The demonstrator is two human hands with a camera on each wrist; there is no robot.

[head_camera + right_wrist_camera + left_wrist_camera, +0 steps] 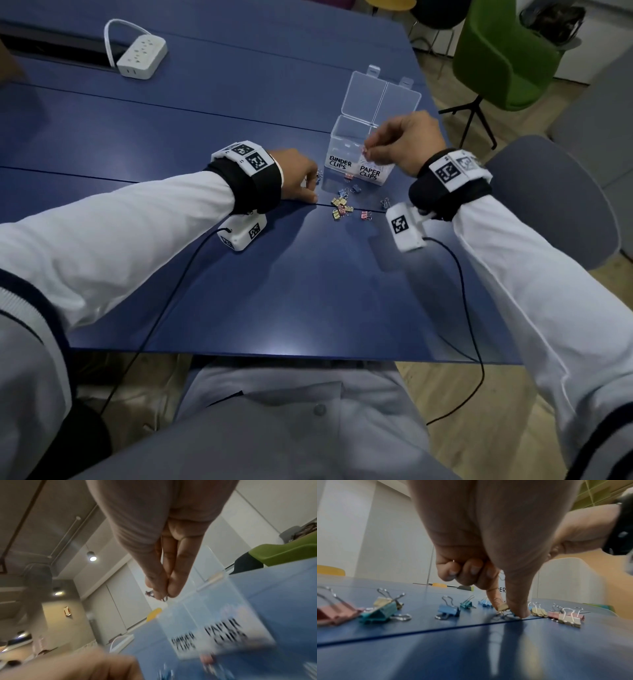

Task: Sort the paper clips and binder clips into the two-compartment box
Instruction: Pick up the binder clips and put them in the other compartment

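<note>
A clear two-compartment box (344,144) stands on the blue table (274,291), lid open, labelled BINDER CLIPS on the left and PAPER CLIPS on the right; in the right wrist view the box (214,615) is blurred. Several coloured binder clips (342,205) lie in front of it. My left hand (313,192) is down on the table, where its thumb and forefinger (508,609) pinch a yellow binder clip (503,607). My right hand (368,152) is raised over the box and pinches a small wire clip (165,598), kind unclear.
Blue (448,610), teal (380,613) and pink (334,614) binder clips lie left of my left hand. A white power strip (142,56) sits far left. A green chair (507,58) and a grey chair (548,192) stand right of the table.
</note>
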